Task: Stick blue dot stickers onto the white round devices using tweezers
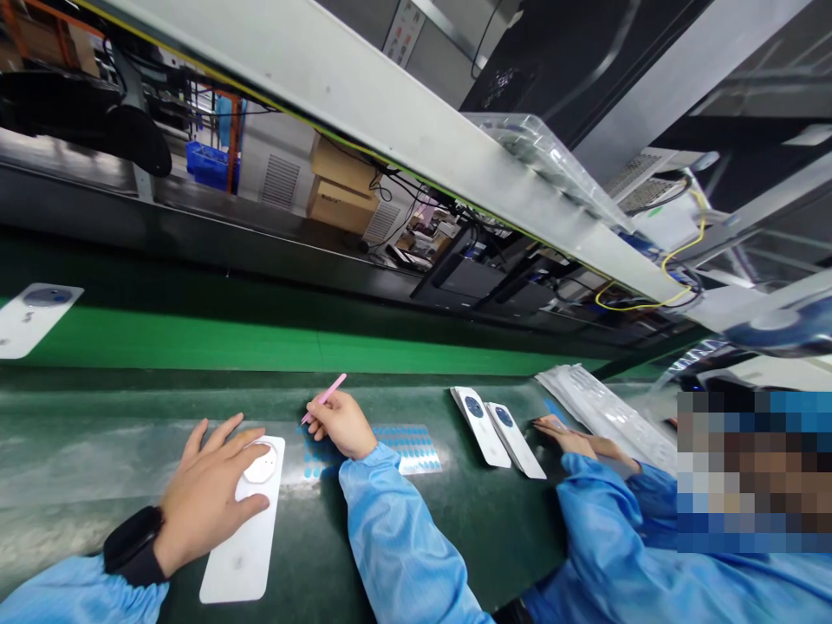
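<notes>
Your left hand (208, 503) lies palm-down on a white card (240, 555), fingers spread and gripping nothing, partly over a round white disc (261, 464); a black smartwatch (133, 546) circles the wrist. Just right of the card, your right hand (341, 425) closes its curled fingers on pink tweezers (323, 399), held over a sheet of blue round stickers (406, 446). Farther right of the card, two white cards with dark blue discs (494, 426) lie on a green bench mat (416, 407), beside a co-worker's hand (565, 436) and a stack of film-wrapped trays (604, 416). Well beyond the card, cardboard boxes (341, 186) stand past a white shelf rail (390, 121).
</notes>
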`<state>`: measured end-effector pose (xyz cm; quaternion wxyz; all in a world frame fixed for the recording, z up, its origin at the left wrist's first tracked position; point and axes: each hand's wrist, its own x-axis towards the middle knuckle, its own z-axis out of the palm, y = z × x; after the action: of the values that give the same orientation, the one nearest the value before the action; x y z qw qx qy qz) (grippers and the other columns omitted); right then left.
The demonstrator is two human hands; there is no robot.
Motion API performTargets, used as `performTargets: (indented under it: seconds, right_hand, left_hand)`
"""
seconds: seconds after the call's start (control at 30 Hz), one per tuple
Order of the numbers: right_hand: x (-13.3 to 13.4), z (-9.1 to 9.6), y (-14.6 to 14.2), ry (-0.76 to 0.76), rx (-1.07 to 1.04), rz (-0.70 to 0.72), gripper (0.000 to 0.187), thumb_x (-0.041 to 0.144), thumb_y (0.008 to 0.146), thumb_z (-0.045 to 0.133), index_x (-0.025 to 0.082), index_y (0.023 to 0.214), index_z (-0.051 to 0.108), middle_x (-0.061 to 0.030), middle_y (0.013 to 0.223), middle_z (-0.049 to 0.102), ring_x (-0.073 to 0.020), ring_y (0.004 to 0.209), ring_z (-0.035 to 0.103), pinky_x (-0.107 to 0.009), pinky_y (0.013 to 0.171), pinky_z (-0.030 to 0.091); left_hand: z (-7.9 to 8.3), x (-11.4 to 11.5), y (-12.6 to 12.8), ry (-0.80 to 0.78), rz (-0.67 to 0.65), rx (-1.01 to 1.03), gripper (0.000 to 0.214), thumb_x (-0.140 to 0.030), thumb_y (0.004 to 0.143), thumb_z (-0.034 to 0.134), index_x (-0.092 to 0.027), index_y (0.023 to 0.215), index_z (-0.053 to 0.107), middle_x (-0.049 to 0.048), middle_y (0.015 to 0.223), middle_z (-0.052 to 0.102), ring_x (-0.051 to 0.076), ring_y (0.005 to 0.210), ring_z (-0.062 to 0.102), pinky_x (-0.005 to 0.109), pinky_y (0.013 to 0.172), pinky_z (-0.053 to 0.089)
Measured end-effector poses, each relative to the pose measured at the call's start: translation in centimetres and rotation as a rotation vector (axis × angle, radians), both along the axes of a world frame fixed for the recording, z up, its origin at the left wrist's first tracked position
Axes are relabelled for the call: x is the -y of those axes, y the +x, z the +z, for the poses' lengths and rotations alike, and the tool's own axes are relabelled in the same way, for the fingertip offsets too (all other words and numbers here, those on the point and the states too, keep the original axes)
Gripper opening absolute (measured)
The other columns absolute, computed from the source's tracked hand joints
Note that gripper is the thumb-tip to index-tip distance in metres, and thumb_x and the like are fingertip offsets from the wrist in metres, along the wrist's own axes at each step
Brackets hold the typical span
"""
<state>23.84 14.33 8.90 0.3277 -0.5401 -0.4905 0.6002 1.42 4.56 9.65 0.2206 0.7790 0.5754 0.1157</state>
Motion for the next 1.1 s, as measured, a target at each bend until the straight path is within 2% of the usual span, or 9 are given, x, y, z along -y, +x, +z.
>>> performTargets:
  seconds: [0.3,0.47,0.7,0.9,1.1]
  right_hand:
    - [0.0,0.4,0.0,-0.02,-0.007,-0.026,0.034,0.04,0.068,0.086,0.018,0.066,0.059,-0.0006,0.057,0.066,-0.0097,0.044,0.057,-0.019,0.041,0.044]
    - [0.0,0.6,-0.1,-0.02,0.025,-0.006,0.032,0.037,0.071,0.085,0.018,0.067,0.059,-0.0007,0.058,0.067,-0.0099,0.045,0.057,-0.02,0.042,0.045]
    - [0.0,0.3,-0.2,-0.007,0.005,-0.013,0.033,0.04,0.069,0.084,0.018,0.062,0.06,0.0001,0.053,0.063,-0.0088,0.043,0.054,-0.019,0.04,0.042]
    - [-0.2,0.3,0.1,-0.027,-0.052,-0.031,0.035,0.042,0.063,0.087,0.019,0.062,0.06,-0.0001,0.053,0.063,-0.0095,0.044,0.055,-0.018,0.04,0.042]
    - [1.9,1.3,-0.6,-0.002,-0.188,-0.043,0.045,0.051,0.058,0.09,0.018,0.065,0.061,-0.0017,0.057,0.065,-0.0098,0.044,0.056,-0.019,0.039,0.043]
  left_hand:
    - [1.3,0.2,0.4,-0.022,0.022,-0.01,0.05,-0.029,0.076,0.07,-0.032,0.125,0.076,0.006,0.151,0.067,0.043,0.154,0.044,0.075,0.129,0.024]
    - [1.0,0.0,0.3,-0.059,0.013,-0.04,0.053,-0.035,0.075,0.07,-0.036,0.128,0.074,0.0044,0.153,0.065,0.04,0.156,0.042,0.075,0.129,0.021]
    - [0.8,-0.1,0.2,-0.021,0.0,-0.057,0.053,-0.036,0.075,0.069,-0.037,0.128,0.073,0.003,0.151,0.067,0.038,0.155,0.045,0.073,0.128,0.026]
    - [1.5,0.2,0.5,-0.028,0.018,-0.025,0.053,-0.027,0.075,0.069,-0.029,0.128,0.074,0.0067,0.151,0.067,0.044,0.154,0.044,0.077,0.129,0.023]
    - [1.4,0.2,0.6,-0.057,0.027,-0.04,0.057,-0.027,0.076,0.07,-0.028,0.133,0.072,0.0068,0.154,0.063,0.042,0.157,0.04,0.075,0.131,0.018]
